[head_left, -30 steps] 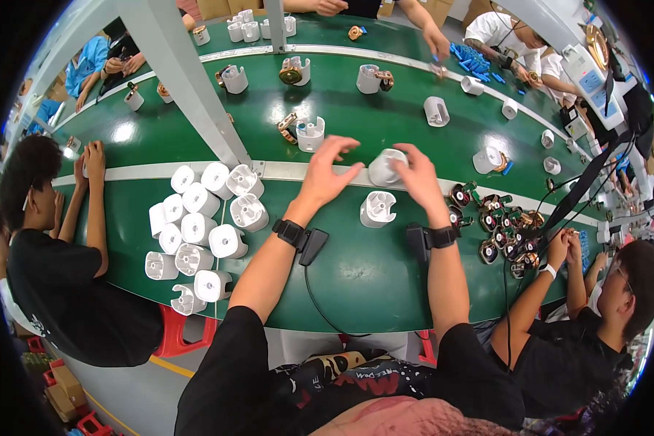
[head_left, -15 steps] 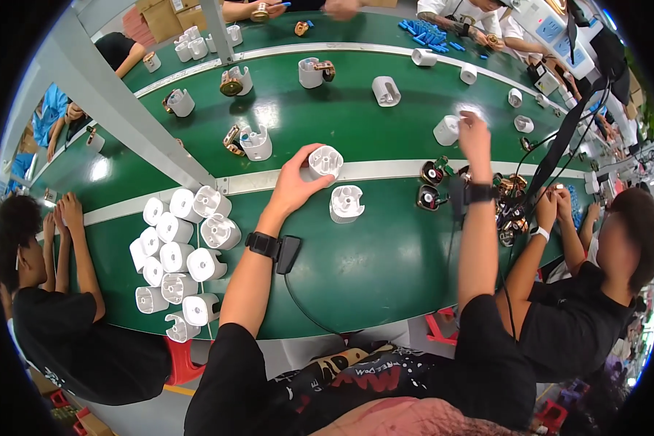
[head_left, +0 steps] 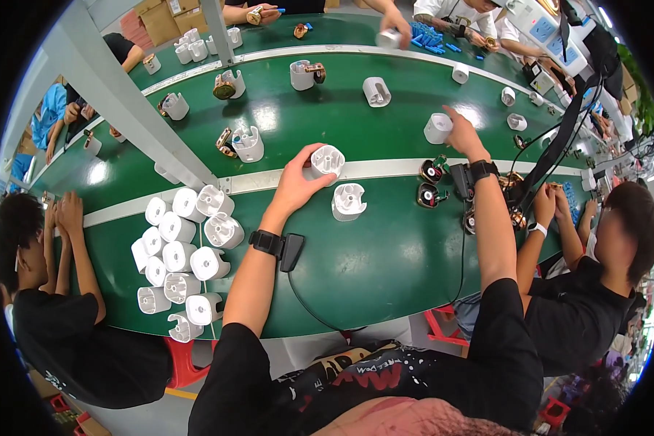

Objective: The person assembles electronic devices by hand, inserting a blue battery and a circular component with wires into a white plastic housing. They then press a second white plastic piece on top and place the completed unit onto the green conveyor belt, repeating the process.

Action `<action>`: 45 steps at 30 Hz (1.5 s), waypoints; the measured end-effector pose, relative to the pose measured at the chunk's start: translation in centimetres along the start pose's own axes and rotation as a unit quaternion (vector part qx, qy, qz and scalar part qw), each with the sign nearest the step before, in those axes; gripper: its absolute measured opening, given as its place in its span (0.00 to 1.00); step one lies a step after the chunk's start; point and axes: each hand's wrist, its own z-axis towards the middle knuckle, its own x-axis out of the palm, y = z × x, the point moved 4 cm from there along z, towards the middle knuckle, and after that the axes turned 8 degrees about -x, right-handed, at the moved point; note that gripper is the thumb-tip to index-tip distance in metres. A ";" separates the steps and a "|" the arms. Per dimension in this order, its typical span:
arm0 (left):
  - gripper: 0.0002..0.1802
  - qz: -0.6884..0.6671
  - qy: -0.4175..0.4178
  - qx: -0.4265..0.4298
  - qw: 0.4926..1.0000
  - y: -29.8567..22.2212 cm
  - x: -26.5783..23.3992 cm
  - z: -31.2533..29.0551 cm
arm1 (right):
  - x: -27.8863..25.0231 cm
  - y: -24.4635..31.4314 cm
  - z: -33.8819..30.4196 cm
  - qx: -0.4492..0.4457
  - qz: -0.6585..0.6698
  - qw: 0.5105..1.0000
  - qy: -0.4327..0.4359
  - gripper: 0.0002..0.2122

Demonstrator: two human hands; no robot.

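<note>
My left hand [head_left: 298,182] grips a white cylindrical plastic housing [head_left: 328,160] over the white stripe of the green belt [head_left: 356,247]. A second white housing [head_left: 349,200] stands on the belt just below and right of it. My right hand [head_left: 463,132] reaches far out to the right and closes on another white housing [head_left: 438,128] on the moving part of the belt. Two small motor parts with copper coils [head_left: 430,183] lie beside my right wrist.
A cluster of several white housings [head_left: 182,254] stands at my left. More housings and copper parts ride the far belt [head_left: 298,109]. A grey post [head_left: 134,109] slants across. One person sits at my left [head_left: 58,320], another at my right [head_left: 596,291]; more hands work across the belt.
My right hand has swung away from the left hand, out to the right, and now touches a housing on the belt. My left hand keeps its housing.
</note>
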 end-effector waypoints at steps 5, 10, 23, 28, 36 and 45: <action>0.32 -0.008 0.004 -0.001 1.000 -0.2 0.9 0.7 | -1.2 -7.3 0.7 -0.026 -0.042 0.998 -0.044 0.33; 0.33 -0.004 -0.015 0.000 1.000 0.7 -0.6 0.0 | 0.3 -2.4 0.6 -0.068 -0.104 0.991 0.041 0.29; 0.32 0.008 -0.013 0.023 1.000 0.5 -0.2 0.5 | 3.3 -10.0 1.3 0.056 0.130 0.984 0.110 0.33; 0.33 0.021 -0.032 0.030 0.999 1.1 -0.7 -0.3 | 4.6 -8.7 1.3 0.094 0.019 0.995 -0.035 0.30; 0.34 0.018 -0.032 0.022 0.999 1.2 -0.7 -0.4 | 7.1 -10.9 2.4 0.299 0.331 0.895 -0.024 0.11; 0.33 0.028 -0.014 0.013 0.999 0.3 0.1 0.0 | 5.6 -9.7 4.3 0.289 0.264 0.918 -0.059 0.12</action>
